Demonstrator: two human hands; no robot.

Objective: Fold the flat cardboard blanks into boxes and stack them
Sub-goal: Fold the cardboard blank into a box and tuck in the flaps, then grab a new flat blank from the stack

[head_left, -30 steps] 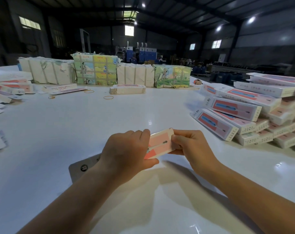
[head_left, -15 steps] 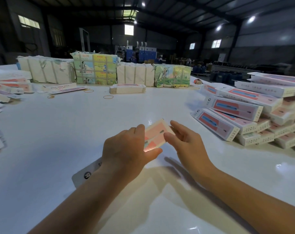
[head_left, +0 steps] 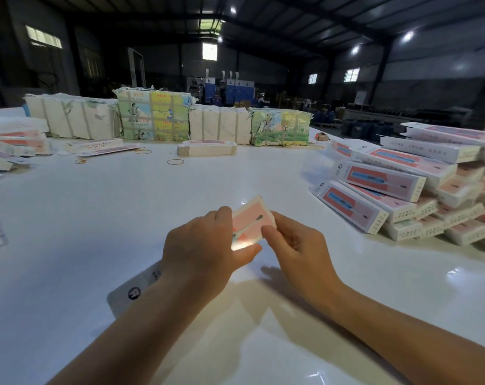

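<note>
cardboard blank (head_left: 253,221) gripped by left hand (head_left: 201,250), right hand (head_left: 296,247).

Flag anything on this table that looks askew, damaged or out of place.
The folded boxes at right lie in a loose, slanted heap rather than a square stack. The white wrapped bundle at the back has torn paper. Three rubber bands lie loose on the table.

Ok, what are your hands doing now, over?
Left hand grips the pink box blank; right hand pinches its far end. Box half-folded, held above the table. Finished stack to the right. Nothing in the way.
</note>
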